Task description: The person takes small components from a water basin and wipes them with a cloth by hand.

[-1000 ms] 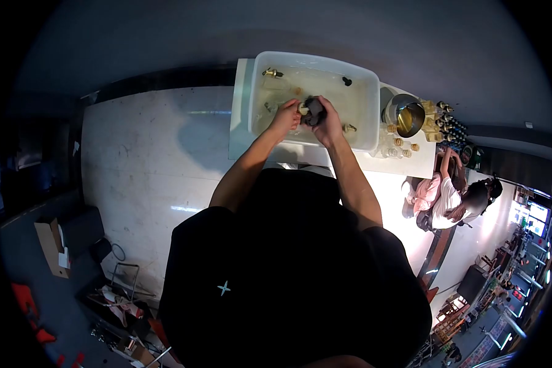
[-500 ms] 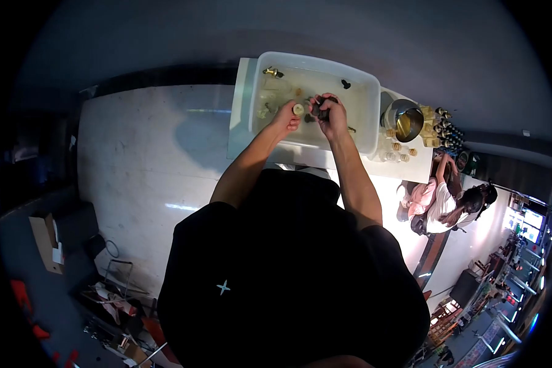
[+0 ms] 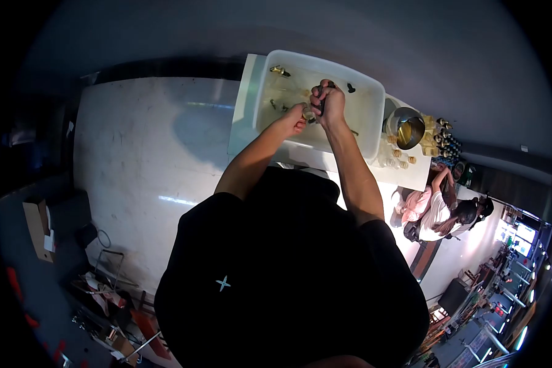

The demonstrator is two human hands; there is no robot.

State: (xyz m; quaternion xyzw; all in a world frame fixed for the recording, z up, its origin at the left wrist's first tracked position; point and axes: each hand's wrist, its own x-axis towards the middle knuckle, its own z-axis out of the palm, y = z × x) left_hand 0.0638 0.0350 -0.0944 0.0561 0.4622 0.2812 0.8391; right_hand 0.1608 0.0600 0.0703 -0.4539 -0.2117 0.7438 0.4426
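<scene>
A large white plastic tub (image 3: 379,122) in front of me holds cloudy liquid and several small pieces. Over its middle, my left hand (image 3: 294,120) is closed around what looks like a small clear bottle (image 3: 307,113); most of it is hidden by the fingers. Close beside it, my right hand (image 3: 331,103) is curled around a dark object whose kind I cannot make out. A gold-and-black fitting (image 3: 280,71) lies at the tub's far left, and a black piece (image 3: 351,88) lies at the far right.
Right of the tub are a shiny metal bowl (image 3: 409,129) and several small clear bottles with tan tops (image 3: 403,156). Several dark-topped bottles (image 3: 451,144) stand beyond. Another person (image 3: 438,211) sits at the right. A white table (image 3: 241,113) supports the tub.
My left hand has turned, so the pale round end it showed is no longer visible. My right hand has risen slightly, its fingers wrapped over the dark object. The view has shifted a little.
</scene>
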